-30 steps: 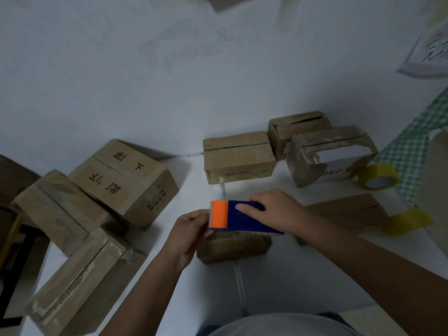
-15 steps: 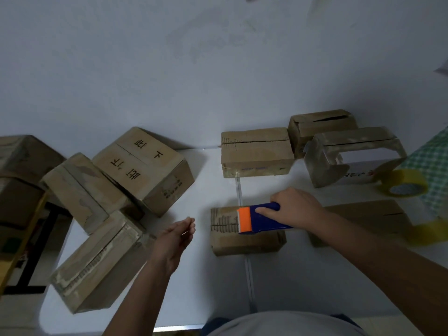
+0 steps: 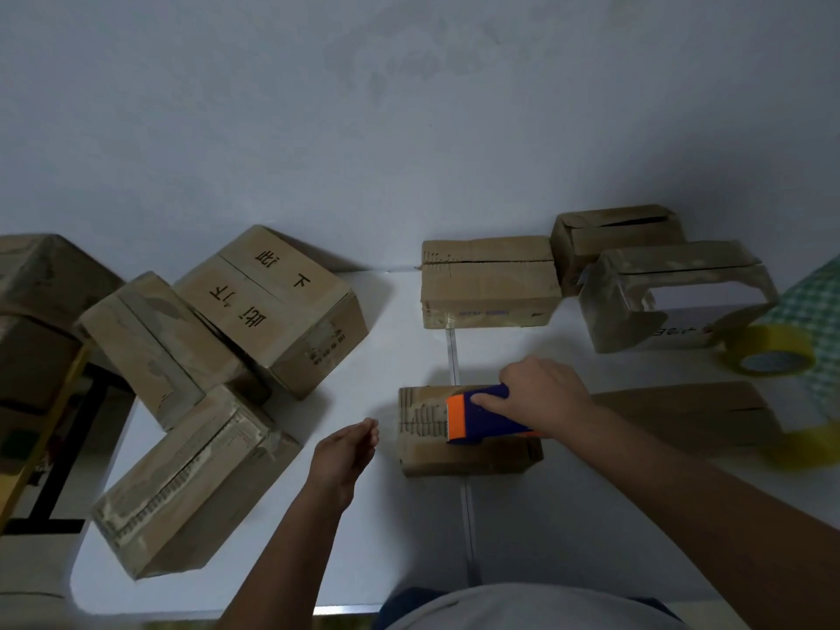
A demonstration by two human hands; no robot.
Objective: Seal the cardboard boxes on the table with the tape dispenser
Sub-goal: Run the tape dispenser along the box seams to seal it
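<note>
A blue tape dispenser (image 3: pixel 488 413) with an orange blade end is gripped by the right hand (image 3: pixel 543 395), fingers curled over its top, index finger laid along the blue body. It's held down on top of the small cardboard box (image 3: pixel 463 452) that sits near the middle of the white tabletop (image 3: pixel 372 529), orange end pointing left. That box is used as the landmark for everything below.

Just left of the box, the left hand (image 3: pixel 347 452) is held above the tabletop with fingers straight and together, nothing grasped, not touching the box.

Behind the box, against the wall, another closed box (image 3: pixel 488 284) is seen. To the right of that one, an open-flapped box (image 3: pixel 618 236) is tucked in the back, and a box with a white label panel (image 3: pixel 672 297) is parked in front of it. Right of the landmark box, a flat-looking piece of cardboard (image 3: pixel 686 416) is lying on the tabletop. Further right, a yellowish tape roll (image 3: pixel 768 350) is spotted, plus a second, blurry one (image 3: pixel 804 447) nearer the edge.

Off to the left of the landmark box, a pile of bigger boxes is crowded together: one with printed characters on top (image 3: pixel 272 302), one leaning beside it (image 3: pixel 154 343), and one tilted at the front (image 3: pixel 191 484).
</note>
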